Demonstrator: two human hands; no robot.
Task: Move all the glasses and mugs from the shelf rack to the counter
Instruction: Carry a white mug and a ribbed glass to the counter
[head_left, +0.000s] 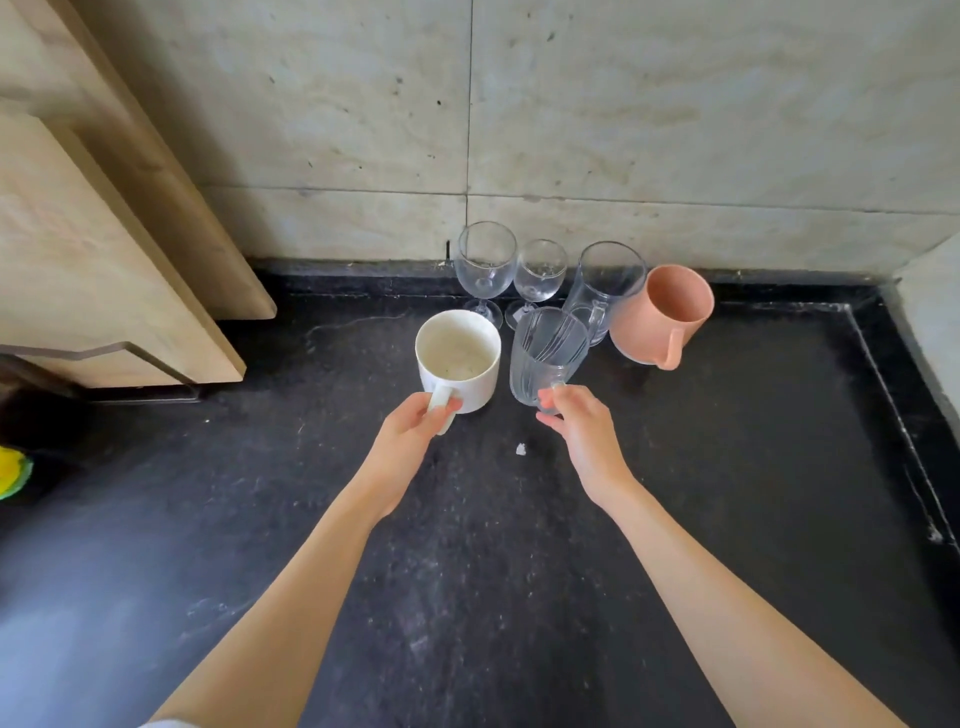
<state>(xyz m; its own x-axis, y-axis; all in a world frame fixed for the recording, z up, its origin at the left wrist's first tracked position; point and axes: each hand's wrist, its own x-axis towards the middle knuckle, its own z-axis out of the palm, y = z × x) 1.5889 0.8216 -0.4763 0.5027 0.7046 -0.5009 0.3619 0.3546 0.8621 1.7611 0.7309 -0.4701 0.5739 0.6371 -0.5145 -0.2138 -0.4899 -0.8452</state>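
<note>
My left hand (415, 428) grips the handle of a white mug (460, 358) that stands upright on the black counter (493, 571). My right hand (582, 431) holds the handle of a clear ribbed glass mug (545, 353) just right of the white one. Behind them, near the wall, stand two wine glasses (484, 265) (540, 273), a tall clear glass mug (602, 288) and a pink mug (662, 317). The shelf rack is out of view.
Wooden cabinet doors (93, 234) hang over the counter at the left. A tiled wall (623, 130) closes the back and a raised edge (893, 415) runs along the right. A small white speck (520, 449) lies between my hands. Something yellow-green (13, 473) shows at the far left.
</note>
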